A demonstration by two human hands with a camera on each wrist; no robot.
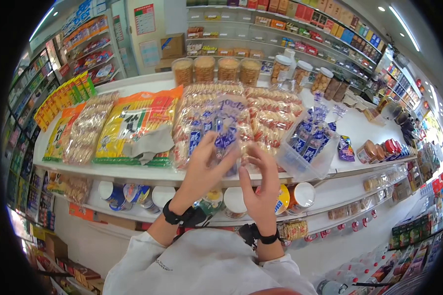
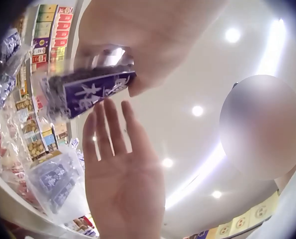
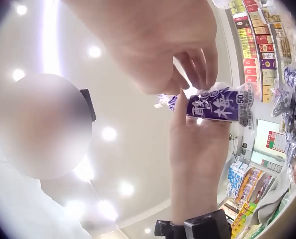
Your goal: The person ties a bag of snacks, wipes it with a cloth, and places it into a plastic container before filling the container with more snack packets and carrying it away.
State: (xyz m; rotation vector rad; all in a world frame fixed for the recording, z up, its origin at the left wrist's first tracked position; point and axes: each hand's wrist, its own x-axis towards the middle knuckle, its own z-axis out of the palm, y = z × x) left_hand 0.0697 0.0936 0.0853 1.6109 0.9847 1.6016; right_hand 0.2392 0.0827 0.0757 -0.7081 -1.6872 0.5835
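In front of a shop shelf my left hand [image 1: 220,153] is raised and grips a small purple packet [image 1: 226,138] with white characters on it. The left wrist view shows the packet [image 2: 93,93] pinched under that hand [image 2: 138,55]. My right hand [image 1: 257,158] stands just right of it, palm up and fingers straight. Its fingertips [image 2: 105,112] reach to the packet's underside and hold nothing. In the right wrist view the packet [image 3: 215,105] sits between both hands, against the ceiling lights.
A clear tub [image 1: 285,160] of the same purple packets [image 1: 307,140] sits tilted on the white shelf [image 1: 133,172] to the right. Bagged biscuits [image 1: 268,115], yellow snack bags [image 1: 128,125] and a grey cloth [image 1: 150,143] cover the shelf top. Jars [image 1: 204,69] line the back, round tubs [image 1: 236,201] the lower shelf.
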